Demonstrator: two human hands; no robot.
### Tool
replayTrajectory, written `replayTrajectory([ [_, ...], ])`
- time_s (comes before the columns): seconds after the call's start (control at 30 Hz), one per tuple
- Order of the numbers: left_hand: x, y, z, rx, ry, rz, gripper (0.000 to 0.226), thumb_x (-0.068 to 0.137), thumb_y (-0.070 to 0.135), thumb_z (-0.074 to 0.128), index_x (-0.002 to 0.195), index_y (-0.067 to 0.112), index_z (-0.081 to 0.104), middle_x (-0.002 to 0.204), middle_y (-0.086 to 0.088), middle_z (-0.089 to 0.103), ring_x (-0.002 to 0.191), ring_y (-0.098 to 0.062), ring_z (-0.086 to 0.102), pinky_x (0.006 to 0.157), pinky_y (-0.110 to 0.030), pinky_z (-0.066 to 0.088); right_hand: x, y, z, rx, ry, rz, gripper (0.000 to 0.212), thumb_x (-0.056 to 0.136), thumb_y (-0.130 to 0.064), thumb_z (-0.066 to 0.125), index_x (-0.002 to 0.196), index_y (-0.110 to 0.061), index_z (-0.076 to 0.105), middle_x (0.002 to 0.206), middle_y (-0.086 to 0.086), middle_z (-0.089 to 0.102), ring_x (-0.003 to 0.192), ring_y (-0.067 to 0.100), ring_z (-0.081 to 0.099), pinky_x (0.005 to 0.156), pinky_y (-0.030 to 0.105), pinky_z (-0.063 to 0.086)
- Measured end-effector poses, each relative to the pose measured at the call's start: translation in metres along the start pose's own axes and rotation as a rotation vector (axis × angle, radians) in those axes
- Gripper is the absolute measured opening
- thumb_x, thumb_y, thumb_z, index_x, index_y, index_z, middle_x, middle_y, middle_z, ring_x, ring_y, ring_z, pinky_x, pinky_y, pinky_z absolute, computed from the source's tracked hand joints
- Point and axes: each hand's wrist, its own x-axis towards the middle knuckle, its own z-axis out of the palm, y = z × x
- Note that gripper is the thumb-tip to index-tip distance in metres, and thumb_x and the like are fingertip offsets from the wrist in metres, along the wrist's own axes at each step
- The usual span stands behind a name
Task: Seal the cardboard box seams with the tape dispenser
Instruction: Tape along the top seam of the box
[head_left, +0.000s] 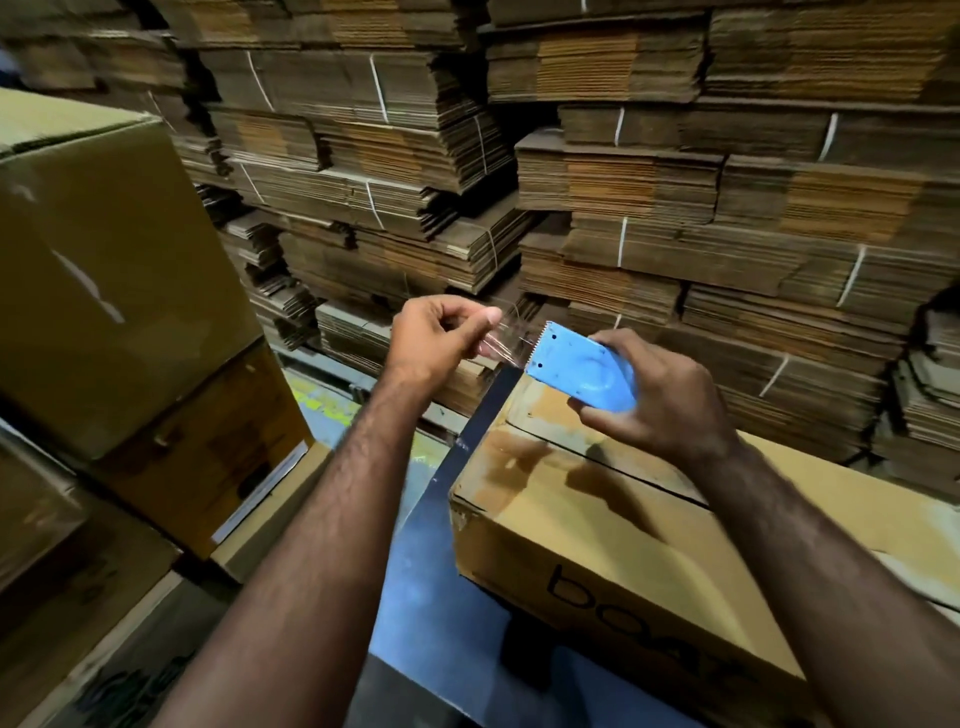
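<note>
A blue tape dispenser (582, 369) with a toothed edge is gripped in my right hand (660, 395), held in the air above the far left end of a cardboard box (623, 525). My left hand (436, 338) pinches the free end of the clear tape (501, 332), stretched out to the left of the dispenser's teeth. The box lies flat on a dark blue table (431, 566), its top flaps closed with a seam running along the top. Shiny clear tape shows on the near left corner of the box.
Tall bundles of flattened cardboard (597, 182) tied with white string fill the whole background. Large stacked boxes (104, 291) stand on the left, close to the table's left edge. A strip of floor (332, 405) shows between them.
</note>
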Motion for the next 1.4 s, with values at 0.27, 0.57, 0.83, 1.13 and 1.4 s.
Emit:
replayTrajectory([
  [0.27,0.018,-0.03,0.007,0.068,-0.136,-0.209,0.013,0.083,0.021,0.08,0.08,0.009,0.076,0.07,-0.005,0.076,0.058,-0.012,0.065,0.055,-0.025,0.052,0.01,-0.001,0.0,0.114,-0.326,0.212,0.073,0.064,-0.062,0.082,0.122,-0.032,0.049,0.116,-0.008,0.062,0.095,0.014,0.057,0.07,0.027,0.045],
  [0.57,0.003,-0.098,0.024,0.189,-0.151,-0.298,0.024,0.082,0.035,0.079,0.067,0.017,0.077,0.064,0.007,0.073,0.069,-0.008,0.066,0.072,-0.027,0.052,0.03,-0.015,0.012,-0.121,-0.756,0.309,0.079,0.064,-0.077,0.07,0.13,-0.037,0.049,0.117,0.001,0.059,0.097,0.016,0.047,0.075,0.034,0.049],
  [0.83,0.01,-0.122,0.019,0.111,-0.158,-0.321,0.019,0.085,0.03,0.077,0.072,0.018,0.076,0.064,0.005,0.07,0.057,-0.001,0.057,0.066,-0.024,0.041,0.052,-0.04,0.032,-0.263,-0.849,0.317,0.086,0.07,-0.073,0.069,0.141,-0.032,0.046,0.13,0.003,0.056,0.111,0.021,0.046,0.077,0.035,0.045],
  [1.13,0.003,-0.147,0.024,-0.016,-0.17,-0.413,0.018,0.086,0.027,0.076,0.087,0.009,0.076,0.069,0.002,0.071,0.047,0.008,0.052,0.058,-0.021,0.042,0.065,-0.048,0.048,-0.361,-0.926,0.316,0.088,0.071,-0.075,0.066,0.144,-0.03,0.043,0.127,0.003,0.058,0.107,0.019,0.052,0.081,0.036,0.05],
  [1.4,-0.01,-0.149,0.047,-0.074,-0.066,-0.459,0.015,0.088,0.025,0.074,0.098,0.013,0.074,0.093,-0.001,0.074,0.096,-0.019,0.069,0.069,-0.025,0.053,0.071,-0.048,0.054,-0.394,-0.929,0.333,0.088,0.07,-0.075,0.066,0.144,-0.033,0.043,0.127,-0.001,0.057,0.11,0.019,0.05,0.086,0.039,0.048],
])
